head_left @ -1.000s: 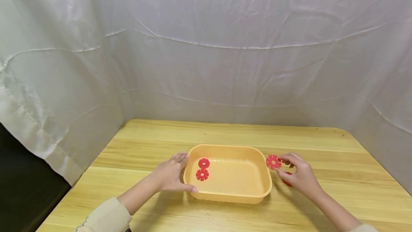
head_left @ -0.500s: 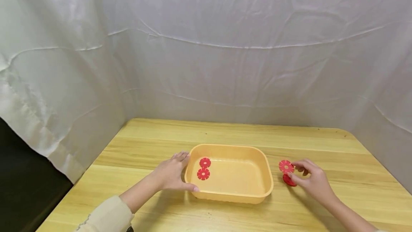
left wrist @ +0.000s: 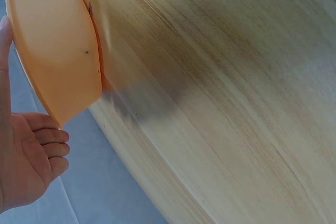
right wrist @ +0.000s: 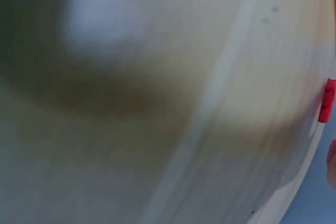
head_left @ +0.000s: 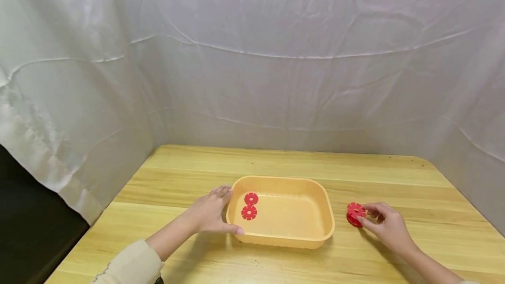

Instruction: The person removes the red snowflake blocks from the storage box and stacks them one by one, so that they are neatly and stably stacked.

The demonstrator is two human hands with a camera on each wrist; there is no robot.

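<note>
An orange plastic basin (head_left: pixel 289 241) stands on the table. My left hand (head_left: pixel 209 214) grips its left end, thumb along the front rim and fingers round the left side; in the left wrist view these fingers curl at the basin's corner. Two red notched interlocking discs (head_left: pixel 249 212) lie inside at the left. To the right of the basin, my right hand (head_left: pixel 386 227) pinches another red interlocking disc (head_left: pixel 357 210) between thumb and fingers. It sits close over a red stack of discs (head_left: pixel 353 221) on the table. The right wrist view catches only this stack's side (right wrist: pixel 327 100) and a fingertip.
The light wooden table (head_left: pixel 189 165) carries everything. Pale grey cloth (head_left: pixel 276 100) hangs behind it and along both sides. A dark area (head_left: pixel 31 218) shows at the lower left, past the table's edge.
My right hand has moved right and toward me, away from the basin, bringing its red interlocking disc down over the stack. The left hand stays at the basin.
</note>
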